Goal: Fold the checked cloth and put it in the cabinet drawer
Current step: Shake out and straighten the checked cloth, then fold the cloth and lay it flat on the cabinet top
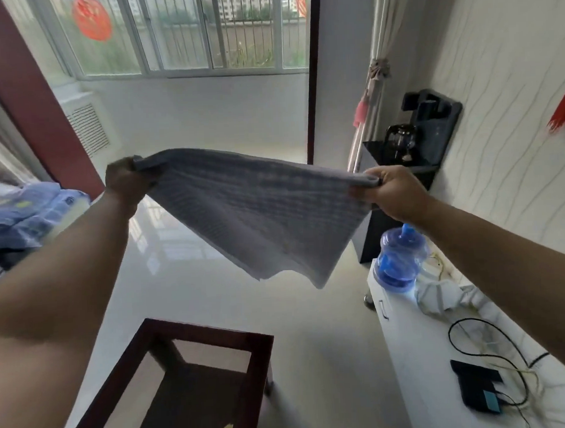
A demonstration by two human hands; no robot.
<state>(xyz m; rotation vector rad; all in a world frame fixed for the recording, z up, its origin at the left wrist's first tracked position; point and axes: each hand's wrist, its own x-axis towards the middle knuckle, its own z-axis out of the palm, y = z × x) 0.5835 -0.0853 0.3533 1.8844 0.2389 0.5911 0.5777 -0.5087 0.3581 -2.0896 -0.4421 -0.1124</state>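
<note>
Fingers (372, 179) pinch grey checked cloth (258, 211) corners, hanging limp.

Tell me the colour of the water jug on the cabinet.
Translucent blue water jug, shown in the head view.

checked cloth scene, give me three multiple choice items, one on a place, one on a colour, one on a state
1. Where is the checked cloth?
A. Held in the air between both hands
B. Lying on the white cabinet
C. Spread on the floor

2. What colour is the water jug on the white cabinet?
A. Green
B. Blue
C. Red

3. How is the left hand?
A. Open and empty
B. Resting on the dark wooden table
C. Closed on a corner of the cloth

Answers: 1 A, the left hand and the right hand each grip a top corner and the cloth hangs between them. 2 B, the jug is translucent blue. 3 C, its fingers wrap the cloth's corner.
</note>
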